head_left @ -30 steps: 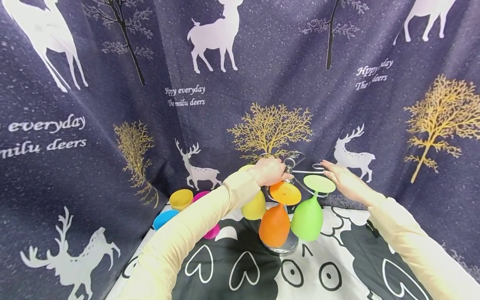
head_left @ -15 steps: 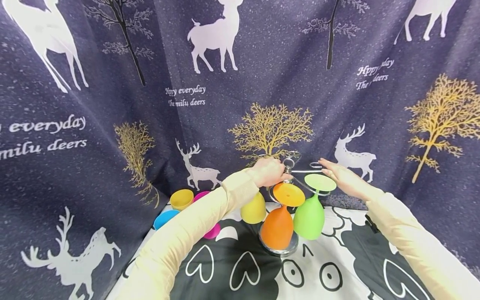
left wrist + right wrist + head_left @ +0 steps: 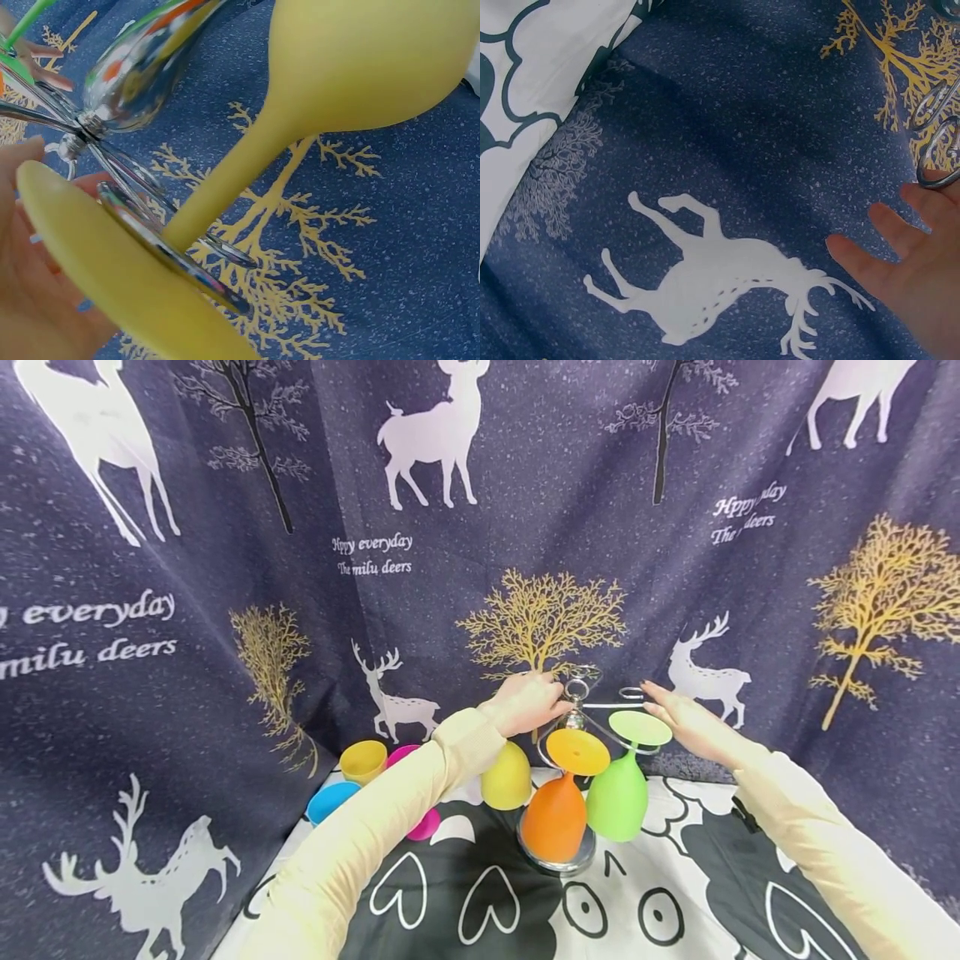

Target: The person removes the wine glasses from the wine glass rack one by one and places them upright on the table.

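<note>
A chrome goblet rack [image 3: 575, 719] with a round base carries yellow [image 3: 506, 781], orange [image 3: 555, 821] and green [image 3: 618, 800] goblets, hung upside down by their feet. My left hand [image 3: 525, 703] is at the rack's upper left. In the left wrist view, that hand [image 3: 37, 300] lies beside the yellow goblet's foot [image 3: 105, 259], which hides part of the fingers; its thumb and fingertips are apart, near the rack's wires. My right hand [image 3: 693, 722] has its fingers extended beside a bare wire loop [image 3: 632, 693]. The right wrist view shows those fingers [image 3: 862, 262] spread, fingertips right at the loop.
Left of the rack, partly behind my left sleeve [image 3: 390, 827], are a yellow cup-shaped piece [image 3: 363, 762], a blue one [image 3: 330, 800] and magenta pieces [image 3: 424, 824]. A dark deer-print curtain [image 3: 480, 543] stands behind the patterned cloth [image 3: 450, 918].
My left hand has drawn back a little to the left from the rack's centre. The rack and its goblets turned slightly, the orange goblet shifting right. My right hand stays near the loop.
</note>
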### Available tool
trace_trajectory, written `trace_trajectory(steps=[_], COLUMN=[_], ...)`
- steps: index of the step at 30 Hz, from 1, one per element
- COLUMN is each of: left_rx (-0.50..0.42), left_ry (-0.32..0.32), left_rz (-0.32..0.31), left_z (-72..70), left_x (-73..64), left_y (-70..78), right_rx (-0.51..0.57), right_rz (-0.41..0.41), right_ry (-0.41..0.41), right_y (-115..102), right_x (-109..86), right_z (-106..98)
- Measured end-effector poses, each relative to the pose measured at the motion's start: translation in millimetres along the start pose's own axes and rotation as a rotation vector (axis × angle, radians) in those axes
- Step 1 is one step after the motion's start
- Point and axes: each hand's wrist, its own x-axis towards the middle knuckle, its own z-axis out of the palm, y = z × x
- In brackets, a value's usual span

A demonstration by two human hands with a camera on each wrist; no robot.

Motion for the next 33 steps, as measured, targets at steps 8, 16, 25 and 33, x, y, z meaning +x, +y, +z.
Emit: trace_trajectory(steps=[8,16,25,33], left_rx=[-0.028,0.024,-0.071,-0.151], left_ry=[0.008,-0.077,-0.081,-0.120], left_rz=[-0.074,-0.088,-0.140,-0.154], left_z=[5.3,11.4,20.2,23.8], left_x=[4.6,9.8,16.3,19.1], left_y=[-1.2,-1.5,-4.0,-2.9], right_rx=[-0.034,-0.041,-0.051,-0.090], right_rz=[-0.032,-0.030,-0.063,-0.055], right_ry=[0.018,0.041,0.085,0.060], right_y=[-1.4,-7.0,-24.2,-44.6], right_x=[-4.8,-14.3,-19.6,-20.3], right_z=[-1.4,-5.1,-11.8,-12.4])
